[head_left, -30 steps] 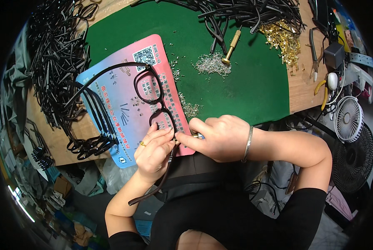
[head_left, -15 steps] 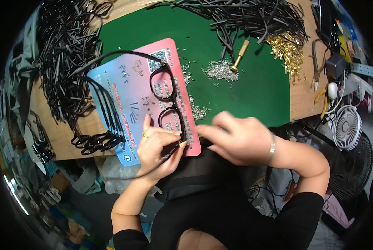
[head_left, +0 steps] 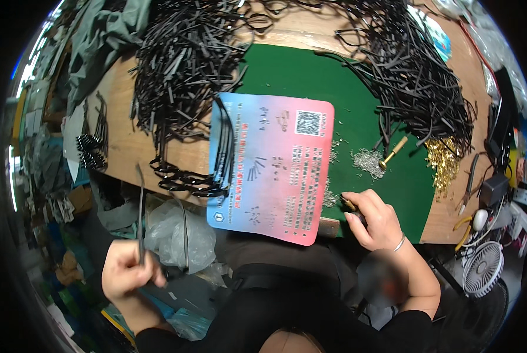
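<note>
Off the table's front edge at the lower left, my left hand (head_left: 131, 267) is closed on a pair of black eyeglasses (head_left: 141, 215). Its two long temples point up and away, while the front is mostly hidden or blurred by the hand. My right hand (head_left: 376, 220) rests low over the green mat, thumb and fingers closed around a small dark tool with a brass-coloured part (head_left: 350, 203); its exact kind is hard to make out. Just left of this hand lie a heap of tiny silver screws (head_left: 330, 199) and a pink-and-blue printed sheet (head_left: 275, 223).
Finished-looking black glasses (head_left: 187, 181) lie stacked across the sheet's left edge. Heaps of black temples (head_left: 184, 70) stand on both sides. A brass tool (head_left: 394, 152) lies by silver screws (head_left: 368, 163), near golden parts (head_left: 443, 167). Pliers (head_left: 463, 229) and a white fan (head_left: 483, 269) are right.
My left hand has carried the glasses off the sheet to the lower left. My right hand has moved away from them and now grips the small tool. The whole view has shifted.
</note>
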Motion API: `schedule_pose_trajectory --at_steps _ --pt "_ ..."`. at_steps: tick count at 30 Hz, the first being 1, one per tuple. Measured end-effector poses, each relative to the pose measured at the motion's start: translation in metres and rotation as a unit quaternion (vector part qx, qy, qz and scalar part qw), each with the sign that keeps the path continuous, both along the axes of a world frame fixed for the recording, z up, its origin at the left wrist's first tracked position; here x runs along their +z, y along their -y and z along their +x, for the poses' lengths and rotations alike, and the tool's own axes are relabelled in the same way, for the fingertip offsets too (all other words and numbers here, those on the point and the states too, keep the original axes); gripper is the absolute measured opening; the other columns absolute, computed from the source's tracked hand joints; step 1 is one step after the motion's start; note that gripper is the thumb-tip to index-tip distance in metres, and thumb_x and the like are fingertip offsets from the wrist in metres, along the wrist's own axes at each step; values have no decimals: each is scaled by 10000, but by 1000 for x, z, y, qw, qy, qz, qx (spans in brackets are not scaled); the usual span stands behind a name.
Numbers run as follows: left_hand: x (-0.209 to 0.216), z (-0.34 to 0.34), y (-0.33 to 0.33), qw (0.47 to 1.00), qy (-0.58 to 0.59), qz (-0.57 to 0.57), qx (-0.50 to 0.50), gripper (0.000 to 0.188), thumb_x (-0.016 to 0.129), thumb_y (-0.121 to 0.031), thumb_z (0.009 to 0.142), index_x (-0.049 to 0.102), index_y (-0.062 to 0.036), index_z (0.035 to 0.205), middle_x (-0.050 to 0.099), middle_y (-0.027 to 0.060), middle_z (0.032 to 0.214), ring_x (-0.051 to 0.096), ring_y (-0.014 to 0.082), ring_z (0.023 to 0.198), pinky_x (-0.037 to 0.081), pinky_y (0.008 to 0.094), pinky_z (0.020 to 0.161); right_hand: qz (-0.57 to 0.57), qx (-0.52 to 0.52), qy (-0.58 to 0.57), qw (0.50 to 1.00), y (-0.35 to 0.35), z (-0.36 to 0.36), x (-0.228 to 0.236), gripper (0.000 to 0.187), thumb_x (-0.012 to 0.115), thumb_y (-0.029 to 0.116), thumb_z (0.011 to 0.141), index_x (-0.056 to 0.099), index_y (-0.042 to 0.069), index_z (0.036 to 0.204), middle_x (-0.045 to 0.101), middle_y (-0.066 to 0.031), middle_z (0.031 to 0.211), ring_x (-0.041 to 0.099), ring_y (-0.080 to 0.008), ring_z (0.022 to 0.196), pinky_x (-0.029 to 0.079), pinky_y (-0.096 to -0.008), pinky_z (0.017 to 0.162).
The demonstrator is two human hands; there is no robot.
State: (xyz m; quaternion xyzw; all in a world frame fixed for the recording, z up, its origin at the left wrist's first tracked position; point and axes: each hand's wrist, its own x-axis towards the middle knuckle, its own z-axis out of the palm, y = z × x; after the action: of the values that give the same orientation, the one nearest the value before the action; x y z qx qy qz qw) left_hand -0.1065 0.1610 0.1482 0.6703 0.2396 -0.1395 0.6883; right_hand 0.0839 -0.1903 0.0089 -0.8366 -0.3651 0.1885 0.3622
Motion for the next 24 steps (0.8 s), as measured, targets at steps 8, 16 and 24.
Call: schedule_pose_trajectory --at_steps 8,16,24 --pt "-106 79 64 709 194 665 -130 156 635 -110 665 535 -30 753 558 148 998 506 332 1000 372 474 905 15 1 14 1000 3 2 3 282 605 117 795 559 40 1063 540 -103 810 579 -253 636 478 -328 553" --pt "-114 98 52 771 234 582 -110 312 676 -120 711 556 -22 981 568 137 1001 526 314 963 380 468 907 -22 -14 18 999 11 -3 3 260 595 147 810 565 48 1048 536 -94 792 573 -255 627 479 -337 555" --pt "-126 282 -26 559 313 742 -198 271 600 -21 690 594 -72 957 575 110 850 541 319 892 455 372 773 -39 -14 38 998 -2 -4 3 253 601 172 807 576 62 1033 549 -92 792 585 -263 639 492 -341 563"
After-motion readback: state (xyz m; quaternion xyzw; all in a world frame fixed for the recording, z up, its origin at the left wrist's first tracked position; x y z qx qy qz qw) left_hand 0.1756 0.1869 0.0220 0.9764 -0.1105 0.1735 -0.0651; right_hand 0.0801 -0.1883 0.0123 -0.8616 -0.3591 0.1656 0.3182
